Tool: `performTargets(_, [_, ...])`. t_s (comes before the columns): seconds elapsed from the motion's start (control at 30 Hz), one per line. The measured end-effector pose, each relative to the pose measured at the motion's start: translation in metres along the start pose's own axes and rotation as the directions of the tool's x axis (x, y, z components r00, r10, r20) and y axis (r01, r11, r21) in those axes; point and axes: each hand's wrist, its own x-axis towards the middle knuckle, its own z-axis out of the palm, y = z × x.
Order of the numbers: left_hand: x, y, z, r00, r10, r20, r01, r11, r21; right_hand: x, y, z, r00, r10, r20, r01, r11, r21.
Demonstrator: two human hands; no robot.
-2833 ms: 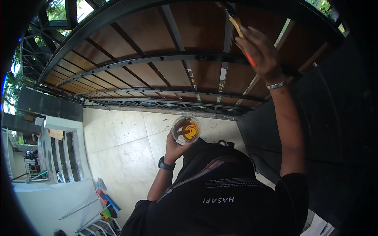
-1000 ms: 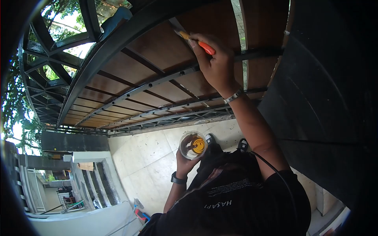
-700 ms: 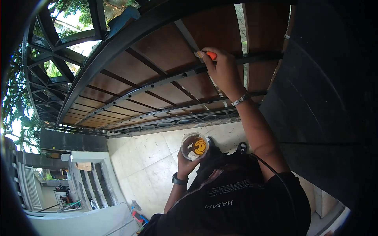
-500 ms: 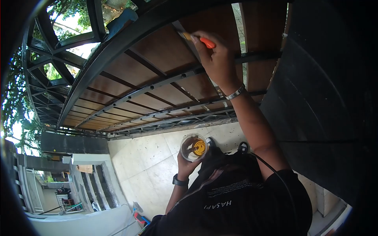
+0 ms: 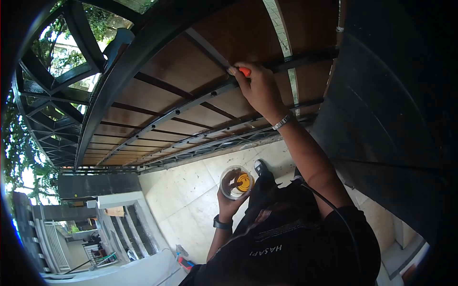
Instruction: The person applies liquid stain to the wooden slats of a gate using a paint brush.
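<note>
Against the gate [image 5: 183,64], at the strip between two of its brown panels and just above a dark rail, the right hand [image 5: 261,90] is closed narrowly around a brush [image 5: 244,71], thumb and fingers pinched together near its orange handle. The left hand [image 5: 230,204] is on the near side of the gate, well apart from it, curled around the side of a clear cup [image 5: 236,182] at about the cup's own width. The cup is open at the top, with something brown inside and a yellow round mark on it.

Most of the brush is covered by the right hand; its bristles are too small and blurred to make out, so whether they touch the gate cannot be told. The left fingers are partly hidden behind the cup, and how full the cup is cannot be told. The black shirt [image 5: 296,248] is cut off at the lower edge.

A blue item [image 5: 118,46] lies at the gate's upper frame, with foliage showing beyond its lattice. A large dark surface [image 5: 386,124] stands beside the gate's end, on the right-arm side. The tiled floor [image 5: 183,190] spreads along the foot of the gate, with one shoe [image 5: 259,167] near it. A black cable [image 5: 344,221] runs over the shirt, on the near side of the gate. The right forearm crosses in front of the gate's lower rails and hides part of them.
</note>
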Motion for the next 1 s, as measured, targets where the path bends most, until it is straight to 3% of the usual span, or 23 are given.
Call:
performTargets(0.07, [-0.002, 0.001, 0.0, 1.0, -0.013, -0.007, 0.013, 1.0, -0.002, 0.01, -0.004, 0.0, 0.994, -0.026, -0.104, 0.052, 0.966, 0.255])
performTargets(0.1, [0.0, 0.001, 0.0, 1.0, -0.018, -0.016, 0.018, 1.0, -0.008, 0.016, -0.012, -0.003, 0.994, -0.023, -0.105, 0.05, 0.965, 0.256])
performTargets(0.17, [-0.001, -0.001, 0.0, 0.999, -0.027, -0.026, 0.027, 1.0, 0.005, 0.02, -0.026, -0.011, 0.97, 0.032, -0.239, 0.102, 0.842, 0.53])
performTargets(0.4, [-0.004, 0.0, -0.002, 0.998, -0.051, -0.048, 0.052, 0.998, 0.02, -0.007, 0.008, 0.0, 0.988, 0.049, -0.148, 0.017, 0.908, 0.419])
performTargets(0.47, [-0.003, 0.0, -0.002, 0.998, -0.046, -0.042, 0.047, 0.998, 0.03, -0.01, 0.015, 0.003, 0.997, 0.069, -0.029, -0.063, 0.981, 0.181])
performTargets(0.57, [0.001, 0.001, -0.001, 0.999, -0.027, -0.037, 0.028, 0.999, 0.035, -0.001, 0.015, 0.004, 0.998, 0.063, -0.005, -0.062, 0.994, 0.088])
performTargets(0.6, [0.0, 0.002, -0.001, 0.999, -0.024, -0.038, 0.025, 0.999, 0.036, 0.002, 0.009, 0.003, 0.998, 0.06, 0.002, -0.06, 0.994, 0.089])
performTargets(0.67, [0.002, 0.004, 0.001, 0.999, -0.027, -0.043, 0.027, 1.0, 0.006, 0.014, -0.009, 0.001, 0.978, 0.007, -0.207, 0.062, 0.944, 0.325])
performTargets(0.77, [0.007, 0.006, -0.003, 0.998, -0.026, -0.061, 0.024, 0.999, -0.024, 0.014, -0.014, 0.003, 0.967, 0.041, -0.252, 0.081, 0.886, 0.457])
performTargets(0.83, [0.01, 0.008, -0.006, 1.0, 0.008, -0.028, -0.009, 0.998, -0.058, 0.009, -0.017, -0.001, 0.979, 0.06, -0.197, 0.043, 0.877, 0.479])
performTargets(1.0, [0.02, 0.001, -0.027, 0.999, 0.045, 0.012, -0.045, 0.997, -0.062, -0.006, 0.009, 0.008, 0.998, 0.059, -0.001, -0.058, 0.986, 0.153])
